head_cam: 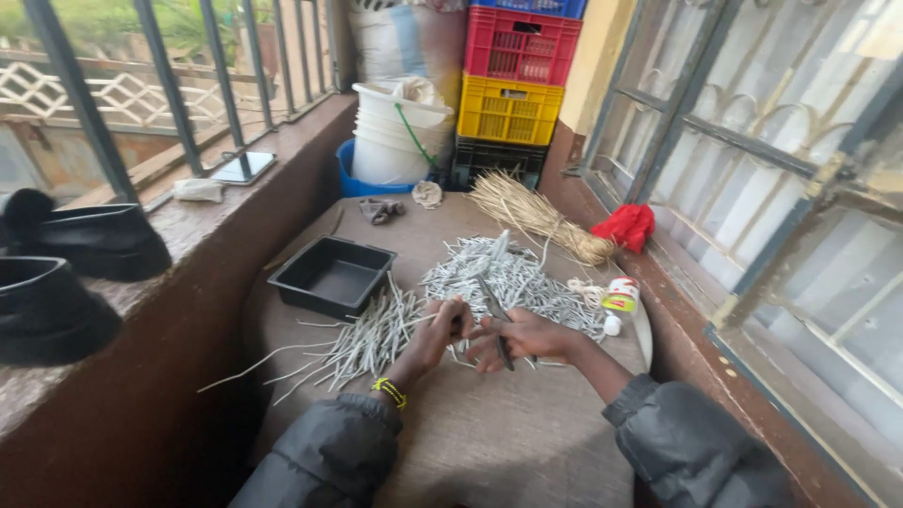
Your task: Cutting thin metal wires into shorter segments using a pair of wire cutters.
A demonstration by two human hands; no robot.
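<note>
My left hand (437,331) is closed around a thin grey stick that reaches left toward a loose pile of long grey sticks (362,346). My right hand (522,337) grips dark scissors (496,318), their blades pointing up toward the stick's end. Both hands hover over a brown cloth-covered table (489,433). Behind the hands lies a heap of short cut grey stick pieces (513,277). A yellow bead bracelet sits on my left wrist.
An empty black tray (331,275) sits at the table's left. A straw bundle (536,214), red cloth (627,226) and small bottle (619,301) lie to the right. White buckets (395,132) and stacked crates (513,80) stand behind. Black shoes (85,240) rest on the left ledge.
</note>
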